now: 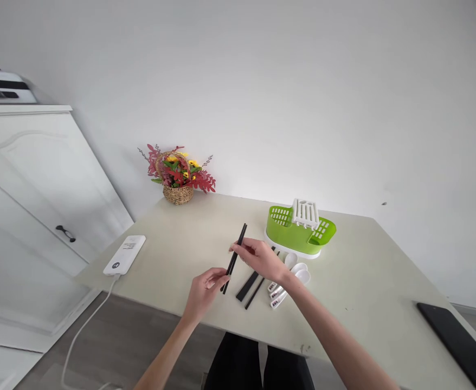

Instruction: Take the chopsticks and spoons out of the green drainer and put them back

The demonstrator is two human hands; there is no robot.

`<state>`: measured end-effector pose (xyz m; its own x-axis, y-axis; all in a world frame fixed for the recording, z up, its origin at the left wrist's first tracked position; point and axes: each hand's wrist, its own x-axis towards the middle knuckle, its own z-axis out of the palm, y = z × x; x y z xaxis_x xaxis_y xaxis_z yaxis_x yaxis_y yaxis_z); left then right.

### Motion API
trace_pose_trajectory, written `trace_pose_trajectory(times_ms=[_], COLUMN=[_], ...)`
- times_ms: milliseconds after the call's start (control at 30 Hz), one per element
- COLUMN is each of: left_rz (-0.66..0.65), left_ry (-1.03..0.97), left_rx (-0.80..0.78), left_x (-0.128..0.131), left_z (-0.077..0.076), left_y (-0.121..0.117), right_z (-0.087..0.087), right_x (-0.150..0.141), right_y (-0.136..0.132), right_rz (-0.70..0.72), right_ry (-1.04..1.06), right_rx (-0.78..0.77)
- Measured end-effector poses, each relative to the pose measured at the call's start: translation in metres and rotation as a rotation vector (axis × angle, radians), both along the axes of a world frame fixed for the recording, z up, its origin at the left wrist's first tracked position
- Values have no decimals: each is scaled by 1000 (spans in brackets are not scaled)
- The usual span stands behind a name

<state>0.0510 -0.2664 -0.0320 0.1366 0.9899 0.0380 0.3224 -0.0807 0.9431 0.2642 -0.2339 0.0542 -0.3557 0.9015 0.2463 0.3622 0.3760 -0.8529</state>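
Two chopsticks point(234, 260) are slanting over the surface point(355, 281); your left hand point(206, 292) is pinching them near the lower end, and your right hand point(258, 257) is gripping them farther up. More chopsticks point(247, 286) are lying just beside the white spoons point(302, 277). Behind the spoons, the green caddy point(290, 236) is standing, with a white rack point(306, 213) resting on top.

Dressed in plain black legwear point(233, 365), unpatterned where visible, and bare from slim forearms point(330, 329) through narrow wrists point(189, 319) to left hand point(203, 292) and right hand point(261, 259).
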Motion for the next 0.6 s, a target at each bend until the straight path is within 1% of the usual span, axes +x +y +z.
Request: trace_pose_trajectory(times_ms=[33,167,233,333,500,600], left_rz=[-14,-151,-179,-189,-232,-243], left_ry=[-5,27,64,61,-60,-109], left_rx=[12,93,116,86,50,30], left_x=[-3,-17,-21,-23,-21,-19], left_z=[0,2,0,-6,-15,-19], left_y=[0,4,6,9,12,13], right_z=[1,1,-1,-3,-8,-7], right_x=[-5,-16,-19,-22,-20,-17], right_y=[1,-6,-10,-13,-15,-17], right_rz=[14,116,138,122,86,81], right_ry=[-20,-112,-152,-164,-188,-216], right_rx=[30,166,214,215,184,174])
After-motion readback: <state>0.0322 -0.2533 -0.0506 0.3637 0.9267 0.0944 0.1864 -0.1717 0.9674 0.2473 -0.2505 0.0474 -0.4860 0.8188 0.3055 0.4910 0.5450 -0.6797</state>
